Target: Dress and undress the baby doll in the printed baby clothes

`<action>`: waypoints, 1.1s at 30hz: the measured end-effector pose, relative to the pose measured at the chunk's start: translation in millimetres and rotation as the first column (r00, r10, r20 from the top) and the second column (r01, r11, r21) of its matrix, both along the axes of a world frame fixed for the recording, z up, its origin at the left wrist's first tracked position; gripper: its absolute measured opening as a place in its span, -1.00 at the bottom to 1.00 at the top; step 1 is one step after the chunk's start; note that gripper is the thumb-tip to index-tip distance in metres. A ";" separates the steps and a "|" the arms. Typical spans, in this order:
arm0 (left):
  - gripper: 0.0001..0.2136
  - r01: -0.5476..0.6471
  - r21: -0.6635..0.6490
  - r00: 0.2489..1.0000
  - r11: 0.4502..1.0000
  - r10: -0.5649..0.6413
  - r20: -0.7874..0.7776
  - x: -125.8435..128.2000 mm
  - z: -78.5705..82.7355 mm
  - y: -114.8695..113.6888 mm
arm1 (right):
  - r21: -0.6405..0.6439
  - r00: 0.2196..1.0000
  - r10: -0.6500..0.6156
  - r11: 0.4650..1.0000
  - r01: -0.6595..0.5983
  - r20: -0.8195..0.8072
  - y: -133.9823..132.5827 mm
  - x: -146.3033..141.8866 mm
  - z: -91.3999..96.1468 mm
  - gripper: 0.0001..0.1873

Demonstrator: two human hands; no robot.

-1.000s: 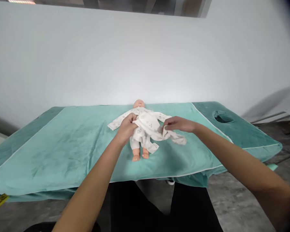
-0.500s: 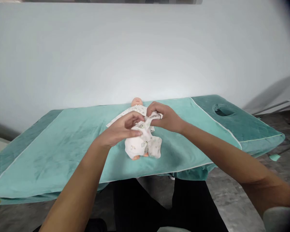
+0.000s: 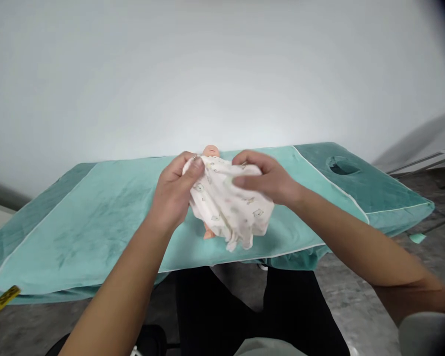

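Observation:
A baby doll (image 3: 211, 150) lies on its back on the teal-covered bed, its head toward the wall and one foot showing below the cloth. Above its body hangs a piece of white baby clothing (image 3: 230, 198) with small printed animals, spread and wrinkled. My left hand (image 3: 174, 190) pinches its upper left edge between thumb and fingers. On the opposite side, my right hand (image 3: 269, 177) grips the cloth near its upper right edge, slightly smeared by motion. The garment hides most of the doll's trunk and legs.
The padded bed (image 3: 107, 217) stands against a pale wall (image 3: 222, 79). At its right end is a face hole (image 3: 343, 166). A yellow tape strip (image 3: 3, 301) shows at the lower left, and metal legs (image 3: 422, 164) at the right.
The garment, bunched between my hands before, is now spread wider over the doll. My left hand has moved up and closed on its edge; my right hand has shifted slightly right.

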State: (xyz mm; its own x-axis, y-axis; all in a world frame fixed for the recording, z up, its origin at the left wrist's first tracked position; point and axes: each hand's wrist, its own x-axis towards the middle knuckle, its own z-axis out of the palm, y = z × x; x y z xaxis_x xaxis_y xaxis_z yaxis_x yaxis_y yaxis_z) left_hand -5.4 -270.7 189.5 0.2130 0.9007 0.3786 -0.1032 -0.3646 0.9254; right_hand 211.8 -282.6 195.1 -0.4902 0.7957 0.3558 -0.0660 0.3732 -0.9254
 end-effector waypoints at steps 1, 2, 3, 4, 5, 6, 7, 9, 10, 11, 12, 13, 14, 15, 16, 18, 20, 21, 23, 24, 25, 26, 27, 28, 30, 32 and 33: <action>-0.67 -0.015 -0.022 1.000 1.000 0.016 0.026 1.9 -0.1 -1.0 | -0.065 0.994 0.068 0.996 -0.062 0.081 -0.6 -1.0 -1.8 -0.74; -0.66 -0.017 -0.050 0.999 0.999 0.019 0.037 4.0 -0.5 -1.8 | -0.121 0.983 0.115 0.988 -0.098 0.141 0.3 -1.6 -4.2 -0.69; -0.65 -0.003 -0.083 0.999 0.997 0.007 0.038 6.0 -1.4 -2.6 | -0.160 0.979 0.125 0.982 -0.099 0.161 2.6 -2.0 -6.9 -0.66; -0.62 0.025 -0.117 0.999 0.993 -0.022 0.031 7.5 -2.4 -3.1 | -0.178 0.986 0.097 0.981 -0.072 0.133 6.1 -2.5 -9.3 -0.64; -0.59 0.068 -0.150 0.998 0.986 -0.067 0.016 8.5 -3.7 -3.4 | -0.181 0.997 0.035 0.983 -0.023 0.065 10.4 -3.2 -11.3 -0.62; -0.57 0.126 -0.182 0.991 0.975 -0.130 -0.013 8.8 -5.0 -3.1 | -0.180 0.999 -0.038 0.983 0.033 -0.026 15.3 -4.3 -13.0 -0.61; -0.56 0.190 -0.214 0.977 0.958 -0.207 -0.060 8.5 -6.4 -2.2 | -0.184 0.989 -0.101 0.980 0.079 -0.112 20.2 -5.8 -14.4 -0.59; -0.57 0.279 -0.270 0.929 0.922 -0.330 -0.166 6.9 -9.7 2.2 | -0.208 0.964 -0.155 0.972 0.110 -0.214 29.5 -9.2 -17.7 -0.58; -0.59 0.285 -0.283 0.918 0.916 -0.346 -0.194 6.1 -11.6 5.7 | -0.222 0.961 -0.155 0.970 0.103 -0.231 33.4 -10.5 -20.0 -0.58; -0.60 0.263 -0.277 0.928 0.924 -0.321 -0.190 5.5 -13.7 9.9 | -0.232 0.963 -0.142 0.969 0.088 -0.229 36.6 -11.2 -22.7 -0.57; -0.62 0.216 -0.253 0.954 0.943 -0.259 -0.153 5.1 -15.9 14.4 | -0.239 0.972 -0.116 0.969 0.066 -0.204 39.0 -11.1 -25.6 -0.57; -0.64 0.158 -0.225 0.979 0.962 -0.182 -0.092 5.1 -18.3 18.7 | -0.246 0.987 -0.072 0.969 0.034 -0.145 40.7 -10.0 -28.3 -0.57; -0.67 0.108 -0.204 0.993 0.973 -0.116 -0.030 5.2 -20.6 22.4 | -0.256 0.999 -0.009 0.967 -0.004 -0.051 41.6 -8.2 -30.7 -0.57; -0.70 0.077 -0.198 0.997 0.977 -0.076 0.011 5.3 -22.6 25.1 | -0.268 0.996 0.066 0.962 -0.046 0.066 42.1 -5.8 -32.3 -0.58; -0.71 0.067 -0.206 0.998 0.976 -0.063 0.025 5.1 -24.3 26.5 | -0.283 0.973 0.141 0.955 -0.086 0.181 42.2 -3.0 -33.1 -0.60; -0.69 0.109 -0.264 0.993 0.958 -0.114 -0.005 2.9 -26.1 25.8 | -0.297 0.925 0.224 0.946 -0.131 0.306 42.4 2.2 -32.5 -0.62; -0.63 0.200 -0.339 0.971 0.919 -0.232 -0.056 -3.2 -26.6 22.4 | -0.279 0.947 0.202 0.951 -0.130 0.249 43.2 4.8 -30.5 -0.63; -0.60 0.260 -0.371 0.948 0.891 -0.310 -0.079 -7.4 -27.0 20.7 | -0.274 0.966 0.184 0.953 -0.130 0.181 43.6 4.5 -29.8 -0.63; -0.58 0.375 -0.417 0.885 0.828 -0.454 -0.103 -16.0 -29.6 18.6 | -0.275 0.984 0.176 0.948 -0.157 0.043 42.5 -0.5 -30.0 -0.59; -0.58 0.412 -0.421 0.867 0.808 -0.490 -0.091 -19.3 -31.8 18.2 | -0.281 0.982 0.188 0.942 -0.184 -0.013 40.6 -4.9 -30.9 -0.56; -0.57 0.429 -0.406 0.870 0.807 -0.490 -0.054 -21.2 -34.3 18.0 | -0.290 0.978 0.199 0.934 -0.207 -0.055 37.5 -10.2 -32.1 -0.52; -0.57 0.420 -0.374 0.893 0.827 -0.450 0.008 -21.9 -37.0 17.9 | -0.303 0.975 0.208 0.927 -0.222 -0.080 33.6 -15.9 -33.3 -0.47; -0.57 0.387 -0.331 0.920 0.860 -0.381 0.085 -21.4 -39.5 17.4 | -0.324 0.970 0.228 0.915 -0.242 -0.079 29.3 -21.4 -34.2 -0.44; -0.57 0.337 -0.291 0.939 0.895 -0.300 0.165 -20.2 -41.8 16.5 | -0.352 0.961 0.271 0.896 -0.270 -0.045 25.2 -26.1 -34.5 -0.43; -0.56 0.232 -0.274 0.953 0.933 -0.163 0.255 -17.8 -45.5 12.6 | -0.413 0.916 0.396 0.847 -0.335 0.069 19.7 -31.4 -34.0 -0.48; -0.54 0.180 -0.364 0.971 0.914 -0.106 0.213 -18.2 -49.5 6.9 | -0.448 0.883 0.455 0.818 -0.362 0.118 19.0 -30.7 -35.0 -0.55; -0.53 0.177 -0.425 0.979 0.888 -0.114 0.170 -19.7 -52.3 4.0 | -0.448 0.900 0.426 0.824 -0.346 0.088 19.8 -28.9 -38.0 -0.57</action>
